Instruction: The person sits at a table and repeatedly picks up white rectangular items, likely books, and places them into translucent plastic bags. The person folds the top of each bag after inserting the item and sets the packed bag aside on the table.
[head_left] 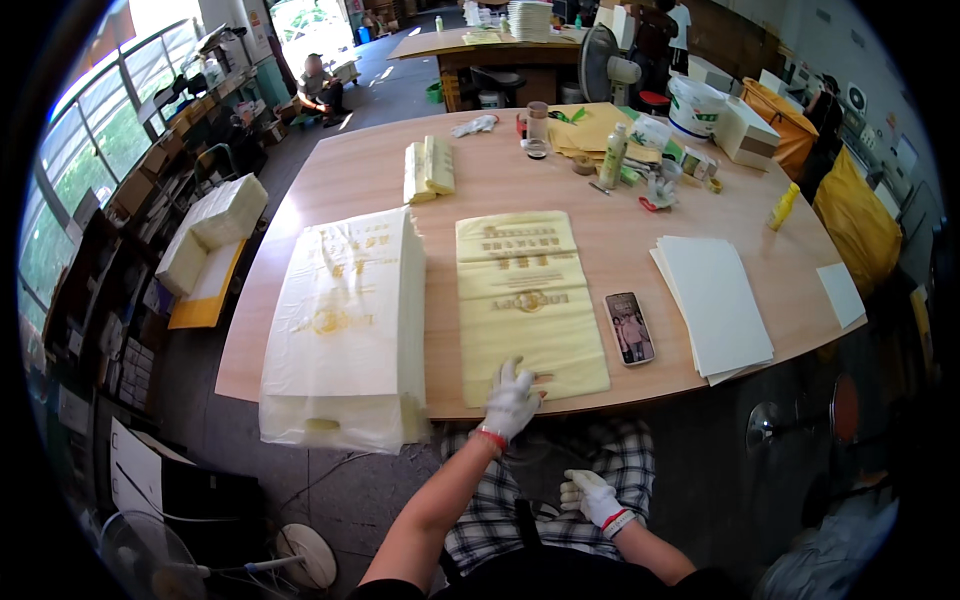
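Observation:
My left hand (511, 400), in a white glove with a red cuff, reaches over the near edge of a flat pile of pale yellow plastic bags (530, 345). Its fingers are spread and rest on or just above the top bag; contact is hard to tell. My right hand (592, 497), gloved the same way, lies by my lap with loosely bent fingers apart and nothing visible in it. Left of the bags stands a tall stack of white sheets (345, 300) under a clear printed plastic bag, whose end hangs over the table edge. A smartphone (629, 328) lies right of the yellow bags.
White sheets (715, 308) lie stacked at the right. Folded yellow bags (429, 168) sit farther back. A green-labelled bottle (613, 156), a clear cup (537, 130), a yellow bottle (784, 207) and a white bucket (695, 108) stand on the table (330, 172). A stool (845, 408) is at the right.

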